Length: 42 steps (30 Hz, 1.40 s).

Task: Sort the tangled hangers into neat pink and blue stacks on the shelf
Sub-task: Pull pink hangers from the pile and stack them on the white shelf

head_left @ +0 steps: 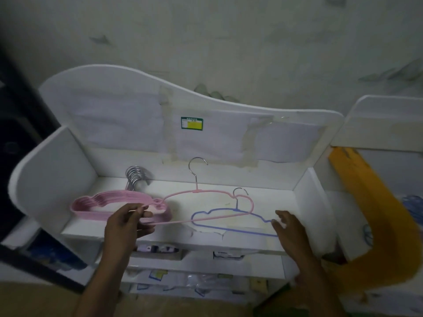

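I'm looking down at a white shelf [251,245] with a wavy back panel, and the only label in sight is a small green-bordered sticker [191,123] with a yellow block on it; its print is too small for me to read. Papers are taped across the panel around it.

My left hand [128,223] pinches the left end of a single pink hanger [206,192] between thumb and fingertips, the other fingers curled under it. That hanger is lifted and tilted, its metal hook up toward the back panel, its bottom bar running rightward across the blue hanger [231,221].

Just behind my left hand sits the pink stack [96,201] on the left of the shelf, hooks bunched together at the back.

The blue hanger lies flat on the shelf, right of centre, alone. My right hand [289,227] is at its right end, fingers spread and fairly straight, fingertips touching or nearly touching the blue wire; I can't tell which. It holds nothing.
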### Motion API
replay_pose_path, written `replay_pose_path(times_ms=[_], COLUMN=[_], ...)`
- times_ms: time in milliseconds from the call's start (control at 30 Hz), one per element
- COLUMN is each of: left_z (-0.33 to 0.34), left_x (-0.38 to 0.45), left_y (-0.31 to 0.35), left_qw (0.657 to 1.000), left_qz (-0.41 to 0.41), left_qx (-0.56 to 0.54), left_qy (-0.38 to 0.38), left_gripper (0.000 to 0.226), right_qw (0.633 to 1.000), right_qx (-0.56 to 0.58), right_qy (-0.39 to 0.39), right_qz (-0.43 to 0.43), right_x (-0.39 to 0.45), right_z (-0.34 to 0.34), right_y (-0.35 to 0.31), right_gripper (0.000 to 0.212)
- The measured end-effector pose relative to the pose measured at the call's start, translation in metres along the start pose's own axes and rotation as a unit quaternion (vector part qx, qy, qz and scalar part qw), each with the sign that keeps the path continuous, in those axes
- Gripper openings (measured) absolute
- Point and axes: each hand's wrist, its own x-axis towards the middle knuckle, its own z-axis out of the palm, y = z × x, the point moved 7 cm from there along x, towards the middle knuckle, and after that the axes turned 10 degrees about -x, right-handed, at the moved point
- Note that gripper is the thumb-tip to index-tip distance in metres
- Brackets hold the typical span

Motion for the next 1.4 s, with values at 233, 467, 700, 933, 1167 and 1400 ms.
replay_pose_path(times_ms=[233,467,700,933,1167,1400], left_z=[-0.048,-0.092,-0.129,-0.171,-0.190,-0.192], left_x=[-0.017,-0.022,0.019,0.079,0.127,0.153], left_y=[0.006,0.016,0.009,0.027,0.025,0.015], left_qw=[0.998,0.995,0.995,0.994,0.991,0.959], left_qz=[0.021,0.031,0.017,0.023,0.037,0.084], left_qx=[0.003,0.028,0.026,0.065,0.110,0.264], left_qy=[0.051,0.086,0.096,0.081,0.073,0.059], left_gripper=[0.017,0.017,0.017,0.017,0.024,0.019], right_qw=[0.990,0.980,0.984,0.989,0.993,0.995], right_qx=[0.042,0.108,0.103,0.081,0.061,0.037], right_qy=[0.017,-0.038,-0.039,-0.027,-0.025,-0.014], right_qz=[-0.130,-0.163,-0.139,-0.122,-0.100,-0.087], right_x=[-0.011,-0.029,-0.024,-0.022,-0.024,-0.027], right_z=[-0.002,0.030,0.056,0.100,0.145,0.157], right_y=[-0.058,-0.103,-0.132,-0.183,-0.213,-0.226], right_gripper=[0.033,0.024,0.021,0.021,0.022,0.021])
